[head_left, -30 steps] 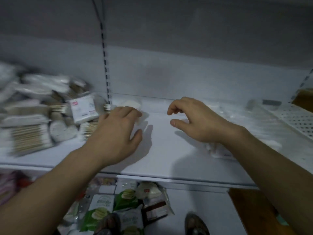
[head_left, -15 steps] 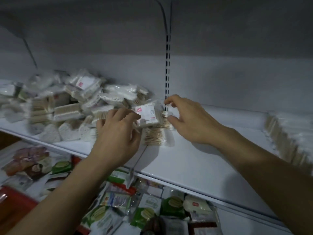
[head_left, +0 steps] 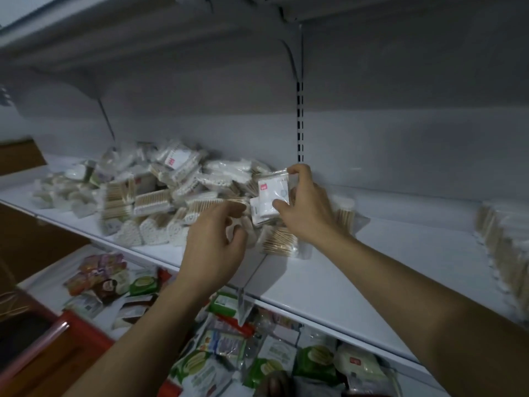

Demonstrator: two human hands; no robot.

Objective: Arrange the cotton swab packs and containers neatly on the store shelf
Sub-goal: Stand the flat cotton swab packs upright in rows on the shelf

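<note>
A jumbled heap of cotton swab packs (head_left: 160,193) covers the left and middle of the white shelf (head_left: 337,285). My right hand (head_left: 306,207) grips a clear pack with a white label (head_left: 272,190), lifted upright above the heap's right end. My left hand (head_left: 217,245) hovers just left of it over the heap, fingers loosely curled around nothing I can make out. White heart-shaped swab containers (head_left: 148,233) stand along the heap's front edge. A flat pack of wooden-stick swabs (head_left: 280,245) lies under my right wrist.
A tidy row of swab packs (head_left: 503,247) lines the shelf's far right. The shelf above (head_left: 114,32) overhangs closely. A slotted upright (head_left: 299,121) runs down the back wall. Below, a lower shelf holds green and white packets (head_left: 200,365).
My view swung left to the heap. My right hand closed on the white-labelled pack and raised it upright. My left hand stayed beside it over the heap.
</note>
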